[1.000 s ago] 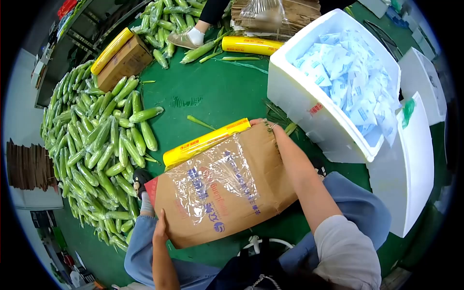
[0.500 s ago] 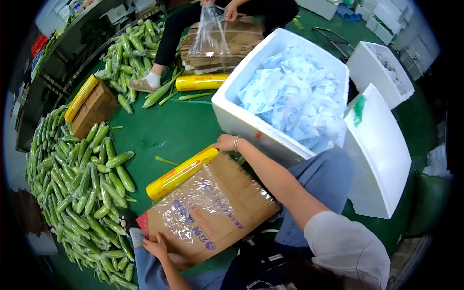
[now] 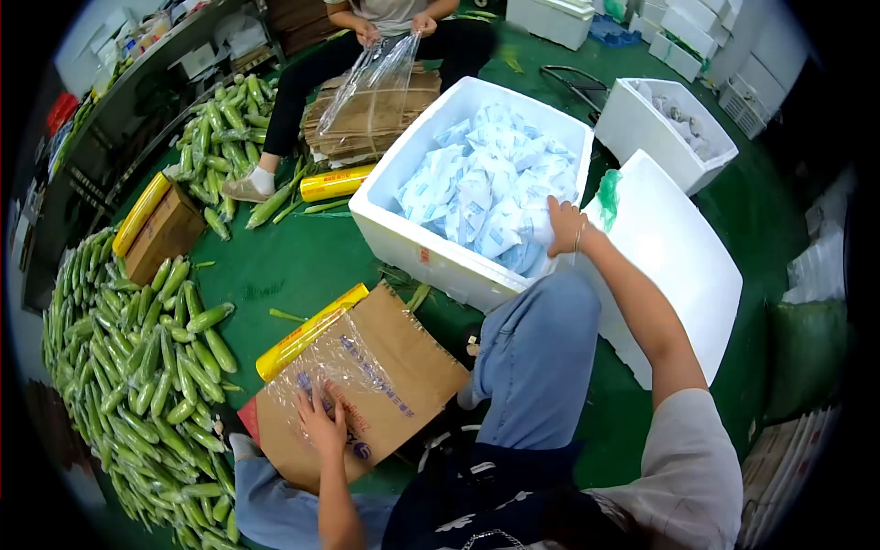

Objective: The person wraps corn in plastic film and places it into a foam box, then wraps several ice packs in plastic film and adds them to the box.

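Observation:
My left hand [image 3: 323, 420] lies with its fingers spread on clear film over a flat cardboard box [image 3: 390, 367]. Along the cardboard's far edge runs a yellow film roll [image 3: 310, 332]. My right hand [image 3: 566, 227] is at the right side of a white foam box [image 3: 440, 247], touching the white-and-blue packs [image 3: 486, 183] inside; its fingers point down among them, and whether they hold one is unclear. Left of the cardboard spreads a big pile of wrapped green vegetables [image 3: 137, 385].
A co-worker [image 3: 394, 23] sits opposite, holding a clear bag [image 3: 371, 78] over stacked cardboard [image 3: 385, 119]. A foam lid [image 3: 669, 266] leans at the right, near another foam box [image 3: 660, 137]. A small carton [image 3: 165, 234] stands at the left.
My right hand has left the yellow roll's end and moved to the packs in the foam box. My left hand has slid from the cardboard's near edge onto the film. The view has shifted.

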### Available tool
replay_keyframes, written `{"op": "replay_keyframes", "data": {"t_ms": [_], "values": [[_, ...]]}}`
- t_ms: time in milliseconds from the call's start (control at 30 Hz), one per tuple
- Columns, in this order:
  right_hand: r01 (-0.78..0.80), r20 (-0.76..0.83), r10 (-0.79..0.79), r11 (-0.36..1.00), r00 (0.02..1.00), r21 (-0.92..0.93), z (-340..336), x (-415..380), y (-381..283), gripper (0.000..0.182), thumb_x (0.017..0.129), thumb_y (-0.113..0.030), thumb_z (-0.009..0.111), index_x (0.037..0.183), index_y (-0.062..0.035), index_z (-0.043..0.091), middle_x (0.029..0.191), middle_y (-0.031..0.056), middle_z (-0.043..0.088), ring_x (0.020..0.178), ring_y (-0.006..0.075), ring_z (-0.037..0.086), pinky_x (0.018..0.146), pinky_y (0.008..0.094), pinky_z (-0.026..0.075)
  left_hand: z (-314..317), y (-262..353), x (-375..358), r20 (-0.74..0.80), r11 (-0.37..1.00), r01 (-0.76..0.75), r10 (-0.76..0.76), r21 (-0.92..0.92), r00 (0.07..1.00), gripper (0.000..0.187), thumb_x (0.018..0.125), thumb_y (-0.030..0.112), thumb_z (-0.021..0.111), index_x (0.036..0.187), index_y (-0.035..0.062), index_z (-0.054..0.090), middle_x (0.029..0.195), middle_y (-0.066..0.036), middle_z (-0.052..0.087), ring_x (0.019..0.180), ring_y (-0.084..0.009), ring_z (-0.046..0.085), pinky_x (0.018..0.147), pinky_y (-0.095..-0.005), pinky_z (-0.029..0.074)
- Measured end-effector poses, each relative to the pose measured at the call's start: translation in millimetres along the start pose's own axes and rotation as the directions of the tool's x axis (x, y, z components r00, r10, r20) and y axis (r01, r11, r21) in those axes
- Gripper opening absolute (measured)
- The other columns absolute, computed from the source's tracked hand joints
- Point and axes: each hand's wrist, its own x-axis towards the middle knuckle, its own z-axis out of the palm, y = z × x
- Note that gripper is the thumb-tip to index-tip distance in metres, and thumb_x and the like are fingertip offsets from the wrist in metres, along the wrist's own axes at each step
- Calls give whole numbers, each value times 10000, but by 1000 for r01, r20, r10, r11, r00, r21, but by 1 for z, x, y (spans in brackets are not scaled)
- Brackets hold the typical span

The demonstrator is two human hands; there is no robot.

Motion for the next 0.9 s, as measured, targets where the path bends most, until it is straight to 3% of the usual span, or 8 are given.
{"op": "replay_keyframes", "data": {"t_ms": [67, 167, 233, 367, 500, 633, 767, 900], "values": [[71, -370, -4, 983, 929, 167, 31, -7, 5, 1015, 501, -388, 814, 1321, 22, 380, 1224, 288, 485, 1141, 374, 495, 985, 403, 400, -10, 0, -5, -9, 999, -1, 1, 36, 1000, 596, 806, 243, 635, 1343, 80, 433, 1416, -236, 336, 1315, -412, 295, 1063, -515, 241], [272, -464, -54, 868, 884, 416, 40, -2, 28, 997, 517, -372, 794, 1333, 21, 376, 1208, 271, 515, 1144, 367, 507, 968, 389, 412, -21, -8, -21, -20, 1000, -2, 3, 28, 1000, 611, 792, 225, 644, 1336, 58, 422, 1378, -249, 371, 1256, -421, 360, 1028, -515, 284], [267, -310, 0, 509, 951, 818, 46, -7, 37, 898, 586, -303, 763, 1325, 37, 384, 1198, 195, 530, 1118, 266, 505, 942, 334, 411, -24, -19, -26, -59, 999, 33, -33, 2, 998, 624, 782, 219, 654, 1332, 45, 417, 1351, -260, 392, 1217, -427, 399, 1005, -514, 313], [421, -416, -62, 154, 907, 894, 4, -85, -2, 809, 639, -221, 714, 1332, -1, 362, 1161, 111, 535, 1099, 231, 501, 975, 352, 379, -36, -45, -47, -38, 958, 287, -286, 19, 957, 509, 742, 220, 701, 1125, -39, 489, 1103, -279, 505, 1037, -432, 489, 884, -465, 416], [790, -677, -436, 476, 593, 386, -63, -142, -108, 909, 573, -156, 734, 1369, -6, 322, 1263, 156, 447, 1170, 275, 451, 1015, 375, 349, -27, -66, -51, -200, 896, 443, -430, 24, 880, 545, 711, 300, 754, 1018, -62, 487, 1037, -262, 528, 1001, -415, 501, 869, -460, 418], [926, -614, -703, 353, 358, 137, -17, -123, -262, 933, 553, -216, 753, 1366, -25, 338, 1260, 214, 427, 1185, 375, 416, 1029, 448, 308, -19, -53, -44, -85, 876, 474, -468, 90, 880, 580, 722, 371, 742, 1033, -53, 496, 1013, -248, 561, 1002, -392, 527, 849, -449, 451], [901, -633, -668, 417, 391, 116, 104, -79, -406, 835, 557, -272, 763, 1287, -48, 426, 1199, 232, 433, 1085, 392, 449, 957, 469, 355, -10, -50, -45, 199, 855, 512, -518, 84, 832, 483, 800, 425, 646, 983, -15, 568, 919, -233, 634, 868, -385, 625, 751, -465, 505], [861, -546, -671, 452, 502, 235, 158, -74, -454, 837, 534, -235, 760, 1284, -54, 435, 1210, 227, 430, 1114, 398, 430, 967, 455, 357, -6, -79, -41, 260, 878, 475, -444, -67, 857, 276, 875, 260, 510, 868, 4, 615, 776, -205, 656, 748, -370, 652, 679, -462, 514]]}}
